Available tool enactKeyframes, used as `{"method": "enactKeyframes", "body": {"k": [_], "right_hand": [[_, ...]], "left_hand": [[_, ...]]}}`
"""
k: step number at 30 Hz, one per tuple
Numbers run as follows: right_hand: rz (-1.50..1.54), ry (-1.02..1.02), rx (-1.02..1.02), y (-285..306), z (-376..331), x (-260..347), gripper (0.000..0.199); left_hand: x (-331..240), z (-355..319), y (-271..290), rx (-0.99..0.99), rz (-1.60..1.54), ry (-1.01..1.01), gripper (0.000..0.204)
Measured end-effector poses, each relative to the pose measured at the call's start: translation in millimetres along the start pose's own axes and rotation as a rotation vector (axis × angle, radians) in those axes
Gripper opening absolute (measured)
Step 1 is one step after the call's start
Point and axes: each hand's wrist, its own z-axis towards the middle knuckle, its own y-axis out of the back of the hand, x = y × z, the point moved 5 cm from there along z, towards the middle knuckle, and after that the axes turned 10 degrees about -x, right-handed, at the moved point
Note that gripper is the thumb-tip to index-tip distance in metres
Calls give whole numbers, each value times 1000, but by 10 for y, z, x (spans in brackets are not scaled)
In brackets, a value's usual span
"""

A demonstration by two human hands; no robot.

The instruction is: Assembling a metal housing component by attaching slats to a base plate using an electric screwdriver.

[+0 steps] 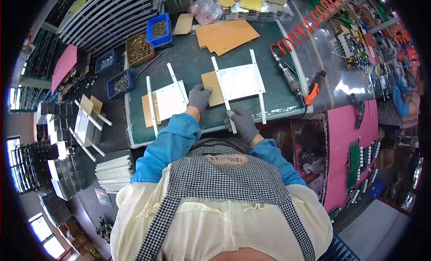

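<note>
Pressing a tan card (213,88) flat with closed fingers, the gloved left hand (199,97) steadies it on the green mat (197,63) while the right hand (243,122) pinches a white plate's (239,80) rail (stiff, light, probably best gripped by its edges).

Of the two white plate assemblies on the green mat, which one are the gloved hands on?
The right-hand white assembly: the left hand rests on its tan sheet, the right hand on its rail. The left assembly lies untouched.

Green-topped workbench (188,63), bright windows (42,236)
</note>
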Motion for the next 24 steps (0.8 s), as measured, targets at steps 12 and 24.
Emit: {"method": "enactKeyframes", "body": {"k": [12, 24], "right_hand": [[114, -55, -186, 79, -95, -278, 54], [173, -122, -340, -160, -781, -1141, 40]], "left_hand": [[-1002, -648, 958, 54, 238, -428, 74], [-1364, 2138, 2677, -243, 603, -581, 75]]}}
